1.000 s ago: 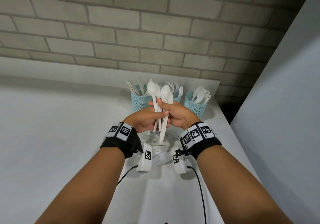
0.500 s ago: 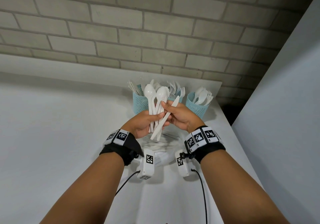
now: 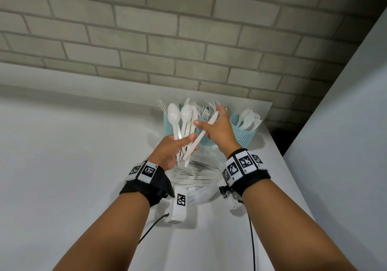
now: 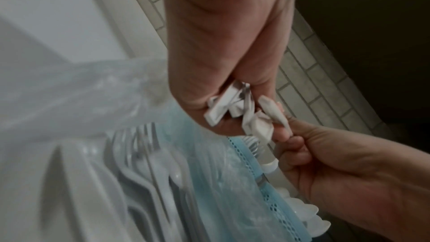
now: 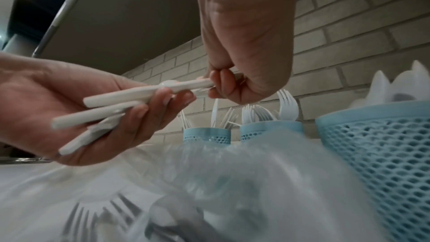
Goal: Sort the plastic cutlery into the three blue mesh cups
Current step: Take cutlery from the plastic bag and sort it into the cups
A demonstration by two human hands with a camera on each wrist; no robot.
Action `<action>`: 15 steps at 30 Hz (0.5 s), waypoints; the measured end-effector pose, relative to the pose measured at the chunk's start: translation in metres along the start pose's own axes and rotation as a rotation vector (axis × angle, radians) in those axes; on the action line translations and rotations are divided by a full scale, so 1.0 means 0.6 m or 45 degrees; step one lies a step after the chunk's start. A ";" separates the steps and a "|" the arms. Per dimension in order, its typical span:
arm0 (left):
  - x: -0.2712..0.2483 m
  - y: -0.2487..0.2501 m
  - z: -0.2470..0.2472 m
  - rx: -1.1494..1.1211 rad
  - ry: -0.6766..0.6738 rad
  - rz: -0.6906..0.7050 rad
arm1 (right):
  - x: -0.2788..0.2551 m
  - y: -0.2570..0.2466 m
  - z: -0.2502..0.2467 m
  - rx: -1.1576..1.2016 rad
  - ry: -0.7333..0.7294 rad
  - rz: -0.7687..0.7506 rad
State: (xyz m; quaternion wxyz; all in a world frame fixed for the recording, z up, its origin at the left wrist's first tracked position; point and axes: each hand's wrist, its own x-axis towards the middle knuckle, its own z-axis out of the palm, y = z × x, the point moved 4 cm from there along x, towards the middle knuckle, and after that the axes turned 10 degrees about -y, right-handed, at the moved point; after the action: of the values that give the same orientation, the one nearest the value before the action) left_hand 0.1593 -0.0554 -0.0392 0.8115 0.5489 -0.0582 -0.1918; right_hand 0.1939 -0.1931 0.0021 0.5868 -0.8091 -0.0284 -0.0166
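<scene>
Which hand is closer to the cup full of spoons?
Right. The right hand is just beside the spoon cup, in front of the middle cup. The left hand is farther off, before the left cup.

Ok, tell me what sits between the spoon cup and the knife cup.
The fork cup: in the right wrist view it stands between the knife cup and the spoon cup. In the head view, the hands partly hide it.
</scene>
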 end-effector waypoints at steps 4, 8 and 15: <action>-0.001 0.019 -0.013 0.072 0.069 0.091 | 0.011 -0.029 0.012 -0.003 -0.200 0.050; 0.000 0.032 -0.033 0.084 0.162 0.139 | 0.024 -0.040 0.021 0.061 -0.295 0.066; -0.004 0.042 -0.063 -0.094 0.261 0.144 | 0.076 -0.088 -0.002 0.391 -0.132 0.119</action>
State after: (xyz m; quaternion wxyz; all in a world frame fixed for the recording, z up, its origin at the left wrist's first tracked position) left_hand 0.1750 -0.0136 -0.0303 0.8424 0.5311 0.0013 -0.0907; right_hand 0.2359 -0.1768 0.0551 0.7013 -0.7102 -0.0231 0.0570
